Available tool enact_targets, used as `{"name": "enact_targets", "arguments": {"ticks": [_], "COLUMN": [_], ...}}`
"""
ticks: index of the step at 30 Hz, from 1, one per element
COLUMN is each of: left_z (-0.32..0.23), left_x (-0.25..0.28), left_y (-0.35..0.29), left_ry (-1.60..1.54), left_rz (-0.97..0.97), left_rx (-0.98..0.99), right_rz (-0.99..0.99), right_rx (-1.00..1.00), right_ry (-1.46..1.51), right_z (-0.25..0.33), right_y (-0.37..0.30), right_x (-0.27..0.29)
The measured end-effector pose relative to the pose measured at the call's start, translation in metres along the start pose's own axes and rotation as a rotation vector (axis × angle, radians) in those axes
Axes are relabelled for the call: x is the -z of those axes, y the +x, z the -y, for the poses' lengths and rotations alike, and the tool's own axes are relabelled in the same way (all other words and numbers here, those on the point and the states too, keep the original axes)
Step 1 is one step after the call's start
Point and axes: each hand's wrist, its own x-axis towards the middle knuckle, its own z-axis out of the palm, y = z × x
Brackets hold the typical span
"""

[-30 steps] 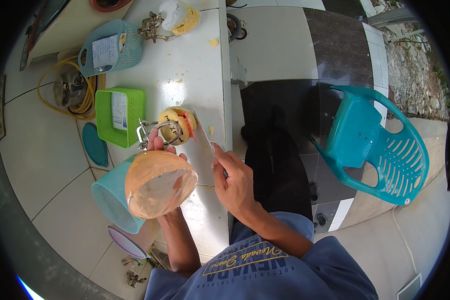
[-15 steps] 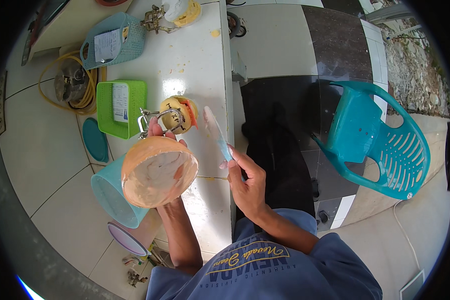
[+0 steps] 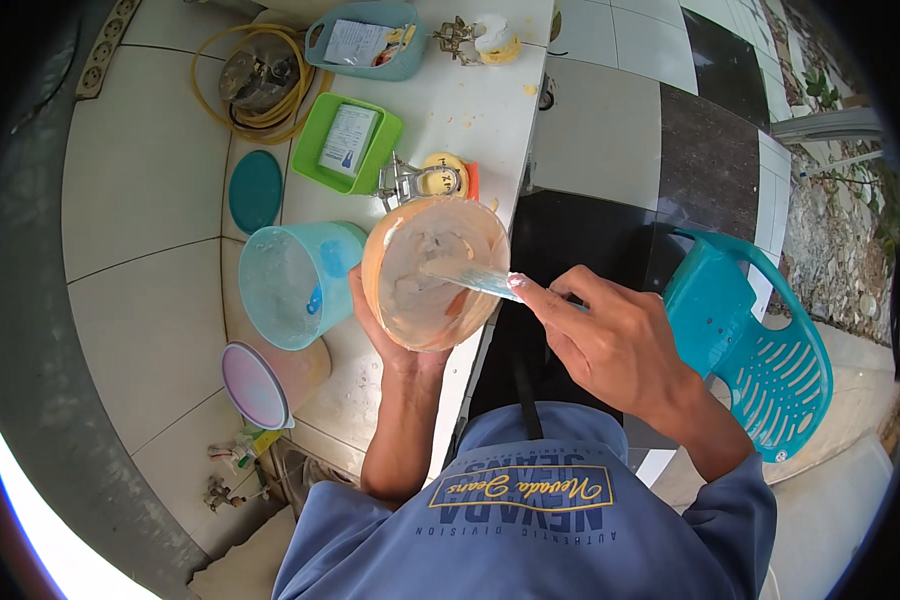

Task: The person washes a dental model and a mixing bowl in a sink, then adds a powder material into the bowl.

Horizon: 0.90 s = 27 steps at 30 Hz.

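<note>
My left hand (image 3: 398, 345) holds an orange flexible mixing bowl (image 3: 378, 262) from below and behind, its mouth tilted toward me. White pasty residue coats the bowl's inside. In my right hand (image 3: 618, 345) is a spatula (image 3: 482, 279) with a pale blue handle. Its blade reaches over the rim into the bowl, and white paste sticks to my index finger. Just beyond the bowl, a metal hinged articulator (image 3: 400, 180) carries a yellowish plaster model (image 3: 444, 175) with a red-orange piece at its side. The bowl covers part of the fingers of my left hand.
On the white counter (image 3: 470, 105) stand a green basket (image 3: 310, 150), a blue-grey basket (image 3: 395, 62), a second articulator (image 3: 457, 40), a translucent blue bucket (image 3: 270, 290) and a lilac-lidded container (image 3: 255, 385). A teal lid (image 3: 256, 192) lies nearby. A teal chair (image 3: 710, 300) is at the right.
The spatula has moved from beside the bowl to inside it. My right hand has turned palm down and come toward the bowl. The view has shifted, so the counter sits farther right.
</note>
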Motion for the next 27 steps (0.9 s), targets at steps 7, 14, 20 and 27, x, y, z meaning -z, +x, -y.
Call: {"name": "enact_targets", "arguments": {"ticks": [7,14,20,27], "left_z": [0.005,0.016,0.023,0.015], "left_x": [-0.004,-0.006,-0.013,-0.026], "left_y": [-0.022,-0.029,-0.030,-0.026], "left_ry": [0.064,-0.031,-0.055,0.016], "left_rz": [0.026,-0.088,0.011,0.045], "left_rx": [-0.044,-0.012,-0.211,-0.411], "right_rz": [0.250,0.227,-0.121,-0.273], "right_rx": [0.068,-0.178,-0.064,-0.069], "right_ry": [-0.020,0.799,0.424,0.223], "right_z": [0.008,-0.005,0.013,-0.009], "right_y": [-0.008,-0.038,-0.052,-0.096], "right_x": [0.009,0.004,-0.025,-0.023]}}
